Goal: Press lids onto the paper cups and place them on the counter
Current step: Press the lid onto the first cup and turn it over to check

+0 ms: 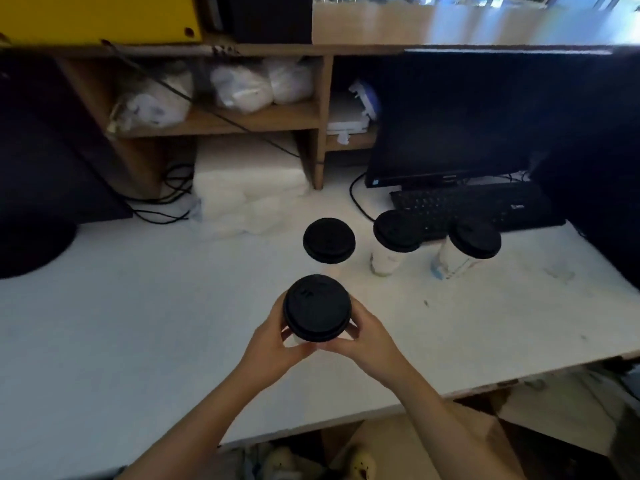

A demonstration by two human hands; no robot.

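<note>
Left grip [273, 341] and right grip [363, 337] both curl round one lidded cup [317, 308], lower centre, between them. Four cups total; the other three stand on the desk [138, 306] mid-frame: centre cup [329, 240], middle-right cup [396, 230], far-right cup [474, 239].

The black lid [317, 308] is covering nearly all of the held cup [297, 339], leaving only slivers of white between the left hand [273, 344] and the right hand [363, 341]; their fingertips are lying out of sight behind the cup wall; nearer the counter's [138, 323] back edge, another lid [329, 240] is hiding whatever is standing beneath it; the rightmost cup's [453, 263] print is blurring beyond reading; both forearms are running off the bottom edge.
</note>
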